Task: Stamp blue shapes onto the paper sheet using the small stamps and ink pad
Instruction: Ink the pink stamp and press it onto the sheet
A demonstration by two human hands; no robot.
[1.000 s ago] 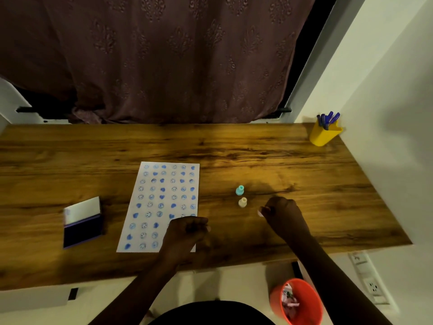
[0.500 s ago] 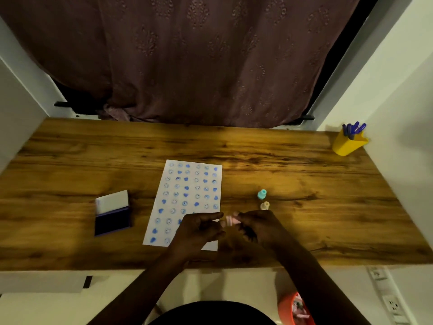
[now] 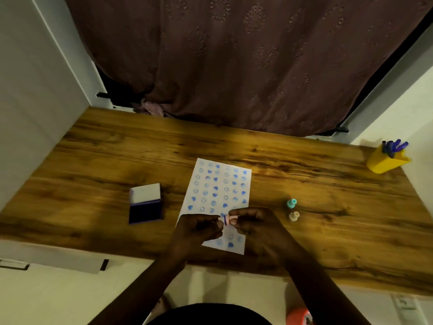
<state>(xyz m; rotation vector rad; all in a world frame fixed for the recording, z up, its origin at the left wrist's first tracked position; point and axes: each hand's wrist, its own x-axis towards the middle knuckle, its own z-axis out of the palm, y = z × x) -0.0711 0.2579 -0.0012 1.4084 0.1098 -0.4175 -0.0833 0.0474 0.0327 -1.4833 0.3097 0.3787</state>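
Observation:
A white paper sheet covered with rows of blue hearts and smiley faces lies in the middle of the wooden desk. Above its lower part, my left hand and my right hand both pinch a small pink stamp with a blue ring, held sideways between the fingertips. An open ink pad, with dark blue pad and white lid, rests left of the sheet. A teal stamp and a beige stamp stand to the right of the sheet.
A yellow pen holder with blue pens stands at the desk's far right corner. A brown curtain hangs behind the desk, with white walls on both sides. An orange bin sits on the floor below the front edge.
My right hand has carried the pink stamp from the desk, right of the sheet, over to my left hand; both now hold it above the sheet. The camera has turned to the left.

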